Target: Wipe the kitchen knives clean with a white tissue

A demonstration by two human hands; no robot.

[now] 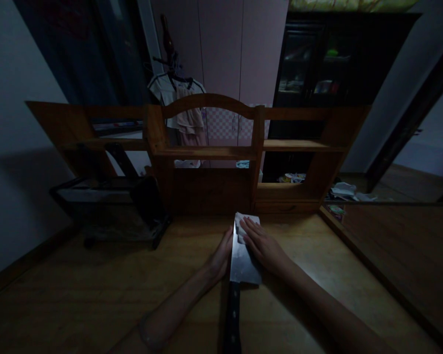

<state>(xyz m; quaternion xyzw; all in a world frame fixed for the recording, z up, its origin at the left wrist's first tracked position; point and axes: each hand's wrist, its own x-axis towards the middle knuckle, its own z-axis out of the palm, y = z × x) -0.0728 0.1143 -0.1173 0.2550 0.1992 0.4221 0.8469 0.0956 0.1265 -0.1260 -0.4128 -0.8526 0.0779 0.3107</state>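
Note:
A broad cleaver lies on the wooden desk, its blade pointing away from me and its dark handle toward me. A white cloth lies over the far end of the blade. My right hand rests flat on the cloth and blade, fingers stretched out. My left hand lies against the blade's left edge, fingers extended along it.
A wooden shelf unit stands along the desk's far edge. A dark rack sits to the left beyond the desk. A black cabinet and hanging clothes are behind. The room is dim.

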